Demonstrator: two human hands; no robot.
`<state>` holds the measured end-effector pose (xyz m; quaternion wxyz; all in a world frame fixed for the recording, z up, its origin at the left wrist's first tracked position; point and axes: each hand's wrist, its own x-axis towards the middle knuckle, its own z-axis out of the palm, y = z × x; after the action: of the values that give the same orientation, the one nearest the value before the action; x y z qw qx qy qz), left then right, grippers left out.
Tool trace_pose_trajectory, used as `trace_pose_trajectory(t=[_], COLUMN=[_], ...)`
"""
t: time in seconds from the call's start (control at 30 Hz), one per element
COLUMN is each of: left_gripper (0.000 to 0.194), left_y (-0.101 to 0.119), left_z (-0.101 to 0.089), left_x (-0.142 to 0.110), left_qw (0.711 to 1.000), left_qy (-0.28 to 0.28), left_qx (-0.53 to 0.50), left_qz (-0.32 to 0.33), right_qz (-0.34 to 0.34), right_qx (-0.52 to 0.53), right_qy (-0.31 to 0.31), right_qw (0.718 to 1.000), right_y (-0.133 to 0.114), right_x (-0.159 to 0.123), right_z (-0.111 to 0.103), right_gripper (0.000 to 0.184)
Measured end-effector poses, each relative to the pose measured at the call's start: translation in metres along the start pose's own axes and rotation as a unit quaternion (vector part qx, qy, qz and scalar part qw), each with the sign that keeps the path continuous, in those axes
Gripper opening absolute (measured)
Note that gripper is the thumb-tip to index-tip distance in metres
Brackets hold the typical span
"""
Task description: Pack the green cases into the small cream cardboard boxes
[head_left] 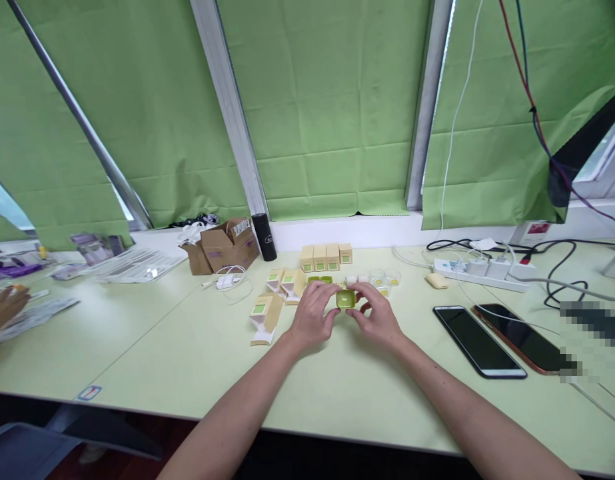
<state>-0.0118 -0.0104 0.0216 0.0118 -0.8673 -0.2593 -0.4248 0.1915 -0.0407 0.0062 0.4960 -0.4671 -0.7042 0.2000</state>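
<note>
Between my two hands is a small green square-shaped cup (346, 299), held over the table with its hollow side facing me. My left hand (313, 312) pinches its left edge with thumb and fingers. On the opposite edge, my right hand (377, 315) grips it the same way. Just behind lie more green pieces (320, 279), partly hidden by my left hand. Clear round cups (386, 278) with yellow bits stand past my right hand, beside small white pieces (356, 279). Left of my left hand lie several opened kraft boxes (266, 317) with green windows.
Several closed kraft boxes (326, 257) stand in a row near the wall. A black bottle (264, 237) and a cardboard carton (226, 248) are back left. Two phones (480, 341) and a power strip (487, 270) with cables lie right. Another person's hand (4, 310) shows far left.
</note>
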Motion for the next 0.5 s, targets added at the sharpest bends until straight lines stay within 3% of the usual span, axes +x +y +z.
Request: trace_pose_trajectory(t=[0.5], left_gripper=[0.041], left_y=[-0.0004], left_z=[0.0023], left_x=[0.0013], left_qw=[0.998], left_qy=[0.052], left_qx=[-0.025], left_qz=[0.032], right_qz=[-0.045], right_qx=[0.049], right_qy=[0.047], right_qw=[0.997], right_y=[-0.0004], right_x=[-0.0022], right_z=[0.0017], right_gripper=[0.045])
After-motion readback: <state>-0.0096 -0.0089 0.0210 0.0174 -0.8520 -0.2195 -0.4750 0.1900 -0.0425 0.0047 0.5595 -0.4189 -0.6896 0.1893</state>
